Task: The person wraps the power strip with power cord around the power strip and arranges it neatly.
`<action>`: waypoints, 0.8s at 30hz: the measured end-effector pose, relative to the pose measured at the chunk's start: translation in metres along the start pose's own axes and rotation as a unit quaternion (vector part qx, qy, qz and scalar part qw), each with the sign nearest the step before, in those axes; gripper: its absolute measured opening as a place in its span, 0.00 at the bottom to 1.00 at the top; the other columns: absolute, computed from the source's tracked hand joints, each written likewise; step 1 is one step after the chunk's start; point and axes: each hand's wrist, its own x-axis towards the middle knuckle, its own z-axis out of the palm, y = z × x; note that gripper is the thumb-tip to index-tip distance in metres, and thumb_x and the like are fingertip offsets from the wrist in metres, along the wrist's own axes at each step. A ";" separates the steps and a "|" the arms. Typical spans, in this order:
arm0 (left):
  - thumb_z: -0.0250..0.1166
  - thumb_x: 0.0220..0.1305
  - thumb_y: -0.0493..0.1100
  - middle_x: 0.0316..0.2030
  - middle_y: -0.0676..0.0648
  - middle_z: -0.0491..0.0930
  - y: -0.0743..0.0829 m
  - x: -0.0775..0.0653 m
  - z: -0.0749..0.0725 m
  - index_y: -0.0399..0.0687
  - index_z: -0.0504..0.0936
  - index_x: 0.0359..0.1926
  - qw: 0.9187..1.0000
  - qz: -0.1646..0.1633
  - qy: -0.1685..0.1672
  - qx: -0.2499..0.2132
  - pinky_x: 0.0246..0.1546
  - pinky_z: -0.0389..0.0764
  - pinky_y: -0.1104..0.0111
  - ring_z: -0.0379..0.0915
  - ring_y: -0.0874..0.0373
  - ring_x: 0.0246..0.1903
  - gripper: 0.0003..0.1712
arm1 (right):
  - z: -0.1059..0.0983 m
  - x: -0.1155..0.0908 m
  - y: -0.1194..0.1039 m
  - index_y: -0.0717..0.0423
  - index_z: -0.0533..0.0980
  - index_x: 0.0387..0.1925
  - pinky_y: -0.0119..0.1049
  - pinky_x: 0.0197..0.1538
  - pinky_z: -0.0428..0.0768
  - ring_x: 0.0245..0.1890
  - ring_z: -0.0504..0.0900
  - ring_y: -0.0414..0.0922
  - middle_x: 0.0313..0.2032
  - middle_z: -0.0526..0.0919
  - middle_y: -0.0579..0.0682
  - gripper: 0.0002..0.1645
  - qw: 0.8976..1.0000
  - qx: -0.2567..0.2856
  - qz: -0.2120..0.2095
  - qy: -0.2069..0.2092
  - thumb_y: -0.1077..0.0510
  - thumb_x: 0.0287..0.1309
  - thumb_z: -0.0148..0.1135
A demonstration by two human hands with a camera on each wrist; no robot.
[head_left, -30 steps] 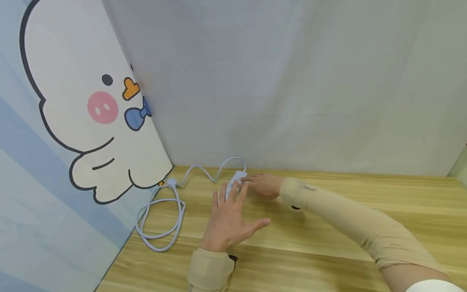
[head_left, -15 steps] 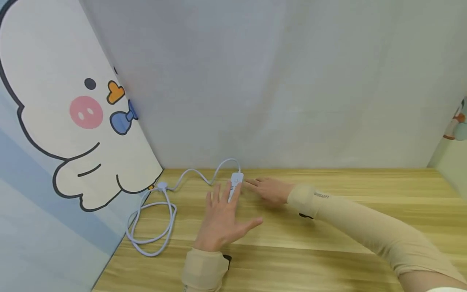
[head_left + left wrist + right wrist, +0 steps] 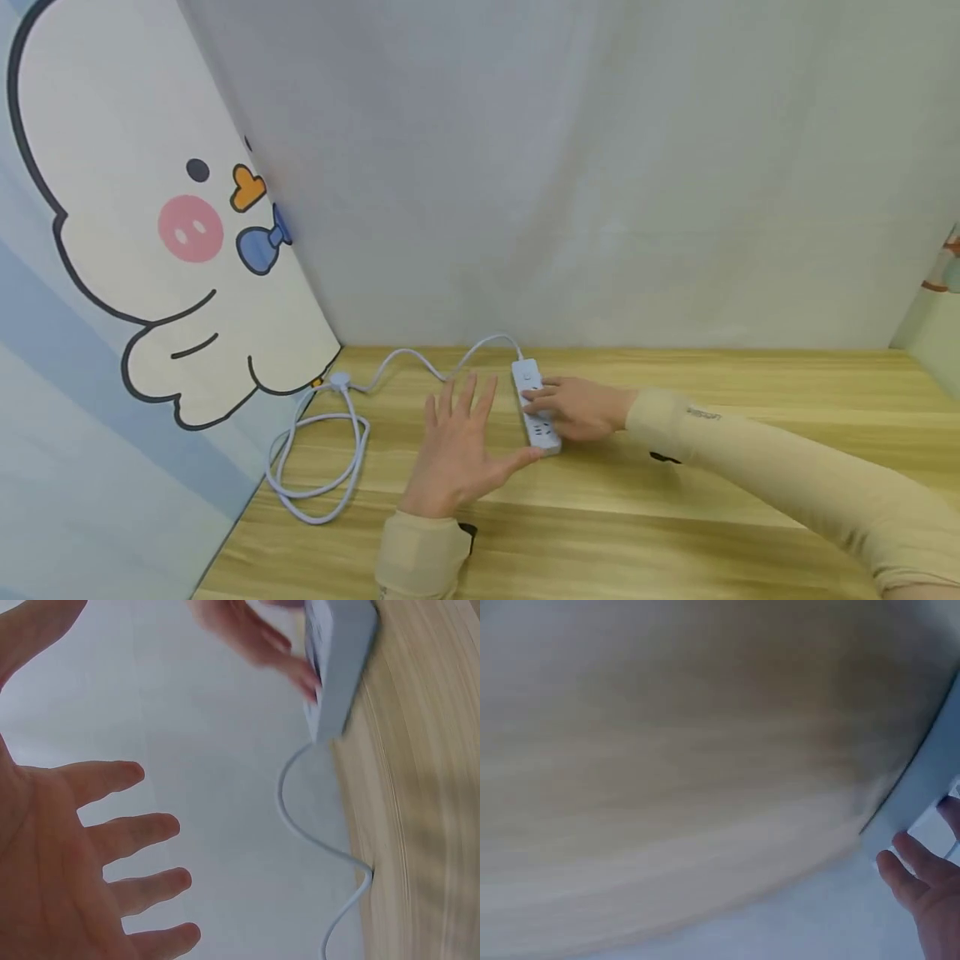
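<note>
A white power strip [image 3: 536,417] lies on the wooden table, its far end joined to a white cable [image 3: 420,360]. My right hand [image 3: 585,408] is at the strip's right side, its fingers resting across the top face; the thumb is hidden in the head view. In the right wrist view the fingertips [image 3: 901,844] touch the strip [image 3: 922,780] near its edge. My left hand [image 3: 457,467] is spread wide and holds nothing. Its thumb tip appears close to the strip's near end; whether they touch I cannot tell from the head view.
The cable's thicker length lies in a loop [image 3: 315,520] at the left, with a round white plug [image 3: 340,381] near the corner. A grey-white wall [image 3: 600,208] borders the table's back. On the left stands a panel [image 3: 112,292] with a cartoon figure.
The power strip has shifted right, out from behind my left hand's fingers, and its near end is now turned rightward. My right hand's fingers, apart from it half a second ago, now touch its top.
</note>
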 end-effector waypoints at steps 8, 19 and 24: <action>0.60 0.54 0.81 0.79 0.38 0.52 0.004 0.002 0.001 0.53 0.55 0.80 1.000 -0.003 -0.006 0.005 0.77 0.42 0.38 0.37 0.33 0.79 0.62 | 0.015 -0.103 -0.044 0.60 0.73 0.67 0.60 0.62 0.78 0.65 0.76 0.64 0.64 0.77 0.64 0.40 0.988 0.030 0.113 0.096 0.35 0.69 0.57; 0.60 0.55 0.81 0.79 0.39 0.51 0.008 0.007 0.007 0.53 0.55 0.80 1.000 0.008 -0.009 0.009 0.76 0.43 0.36 0.39 0.33 0.79 0.62 | 0.030 -0.203 -0.083 0.65 0.70 0.66 0.54 0.51 0.82 0.52 0.82 0.53 0.59 0.80 0.62 0.45 0.928 0.064 0.320 0.182 0.50 0.51 0.77; 0.60 0.55 0.81 0.79 0.39 0.50 0.012 0.008 0.010 0.54 0.54 0.80 1.000 0.011 -0.015 0.002 0.76 0.41 0.36 0.37 0.34 0.79 0.62 | 0.025 -0.234 -0.065 0.73 0.80 0.50 0.51 0.45 0.81 0.46 0.81 0.57 0.50 0.82 0.66 0.38 0.903 0.062 0.396 0.156 0.46 0.49 0.78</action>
